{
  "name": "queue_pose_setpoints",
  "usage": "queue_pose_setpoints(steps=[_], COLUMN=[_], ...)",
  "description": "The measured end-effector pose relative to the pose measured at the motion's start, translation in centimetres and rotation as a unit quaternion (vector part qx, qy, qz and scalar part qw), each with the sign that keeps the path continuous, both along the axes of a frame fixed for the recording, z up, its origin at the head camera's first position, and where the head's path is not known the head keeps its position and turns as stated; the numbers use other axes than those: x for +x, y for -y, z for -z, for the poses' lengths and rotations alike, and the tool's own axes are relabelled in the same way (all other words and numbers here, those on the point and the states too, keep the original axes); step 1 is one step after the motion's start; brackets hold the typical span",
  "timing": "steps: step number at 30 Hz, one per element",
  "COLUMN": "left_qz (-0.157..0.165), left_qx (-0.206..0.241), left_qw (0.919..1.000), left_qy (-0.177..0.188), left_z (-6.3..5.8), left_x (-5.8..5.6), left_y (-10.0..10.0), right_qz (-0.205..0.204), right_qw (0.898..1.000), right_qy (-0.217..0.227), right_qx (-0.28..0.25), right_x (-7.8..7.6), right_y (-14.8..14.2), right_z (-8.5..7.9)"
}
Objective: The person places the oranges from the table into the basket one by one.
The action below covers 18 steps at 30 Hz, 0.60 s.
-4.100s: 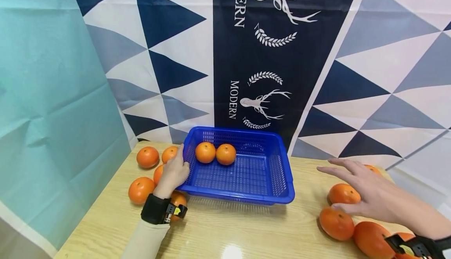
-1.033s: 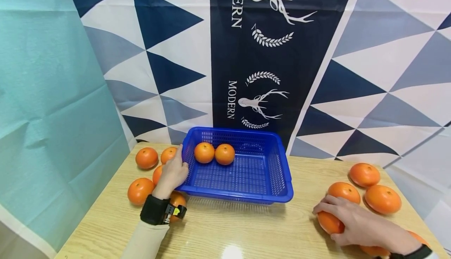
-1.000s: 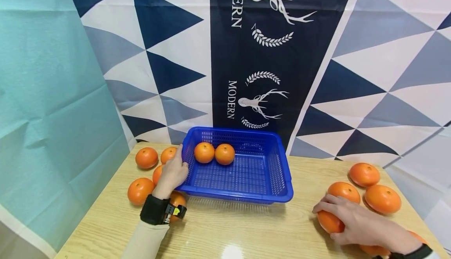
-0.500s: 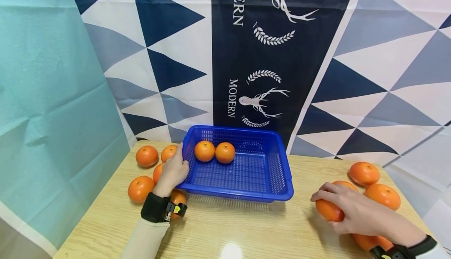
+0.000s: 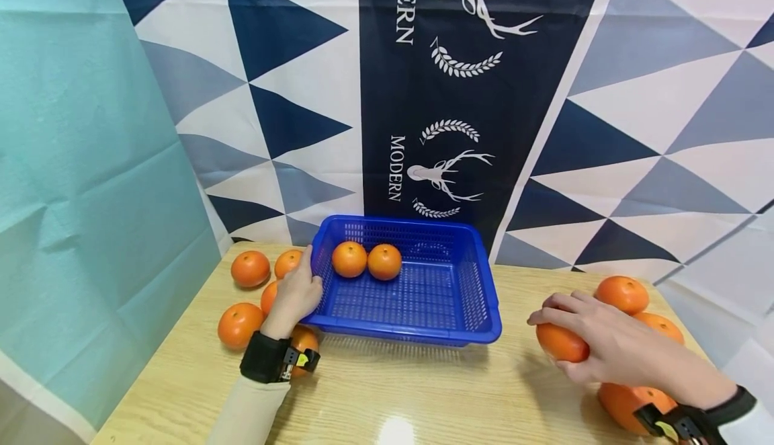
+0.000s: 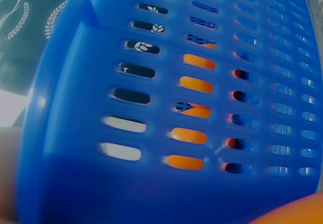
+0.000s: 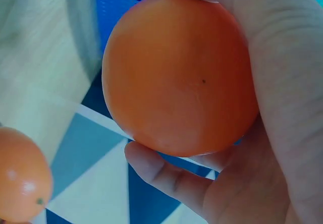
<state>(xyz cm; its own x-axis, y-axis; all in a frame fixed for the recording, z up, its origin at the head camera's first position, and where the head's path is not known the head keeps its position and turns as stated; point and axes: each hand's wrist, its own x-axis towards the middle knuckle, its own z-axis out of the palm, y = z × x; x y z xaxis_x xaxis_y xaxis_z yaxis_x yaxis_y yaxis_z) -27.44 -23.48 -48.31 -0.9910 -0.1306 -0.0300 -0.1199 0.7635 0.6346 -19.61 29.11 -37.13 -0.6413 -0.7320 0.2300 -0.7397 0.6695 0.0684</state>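
In the head view, a blue plastic basket [image 5: 393,332] with slotted walls stands at the back of the table, two oranges [image 5: 384,262] side by side at its left end. My left hand [image 5: 296,292] grips its left rim. The left wrist view is filled by the basket's slotted wall [image 6: 151,183], with orange showing through the slots. Over the right part of the table, my right hand [image 5: 611,341] holds another orange [image 5: 561,343], raised above its shadow. In the right wrist view, thumb and fingers wrap this smooth orange [image 7: 176,77].
Several oranges [image 5: 240,326] lie left of the basket, some partly hidden by my left hand and wrist. More oranges [image 5: 621,295] sit at the right, partly behind my right hand and forearm. A patterned cloth [image 5: 302,122] hangs behind the wooden table [image 5: 375,391].
My right hand, open over the right-hand oranges at first, has closed round one and lifted it off the table, slightly up and leftward. My left hand and the basket have stayed put.
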Motion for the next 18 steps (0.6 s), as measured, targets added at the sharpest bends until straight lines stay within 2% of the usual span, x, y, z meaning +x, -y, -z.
queue_pose_setpoints(steps=[4, 8, 12, 18], left_qz=[0.000, -0.001, -0.007, -0.003], left_qx=[0.003, 0.001, -0.005, -0.004], left_qw=[1.0000, 0.9998, 0.9998, 1.0000], left_qy=[-0.006, -0.018, -0.018, -0.007], left_z=[-0.9, -1.3, -0.8, 0.1], left_x=[0.8, 1.2, 1.0, 0.2], left_y=[-0.4, -0.6, -0.4, 0.0], right_qz=[-0.023, -0.025, -0.013, -0.017], right_qw=[0.999, 0.998, 0.998, 1.000], right_qy=[-0.034, -0.048, -0.051, -0.020], right_qx=[-0.015, -0.021, -0.023, -0.008], right_x=[-0.4, -0.8, -0.9, -1.0], right_y=[0.3, 0.6, 1.4, 2.9], right_z=[-1.2, -2.8, -4.1, -4.9])
